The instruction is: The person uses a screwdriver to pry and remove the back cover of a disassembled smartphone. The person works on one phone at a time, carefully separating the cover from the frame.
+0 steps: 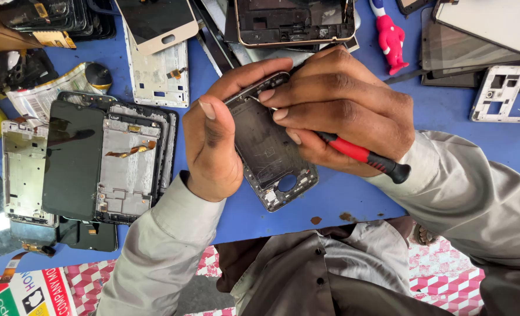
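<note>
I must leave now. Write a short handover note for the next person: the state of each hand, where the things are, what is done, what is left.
Left hand: holds the phone frame by its left edge, lifted over the blue table.
Right hand: grips a red-and-black screwdriver, fingers resting on the frame's upper part; the tip is hidden under the fingers.
Nearby: a stack of opened phone frames and a dark screen panel lie left; more screens and frames lie along the far edge; a pink toy figure lies there too.
Done: the frame is already bare, with no screen on it.
Left: work at the frame's upper edge is not finished; what exactly remains cannot be seen.
</note>
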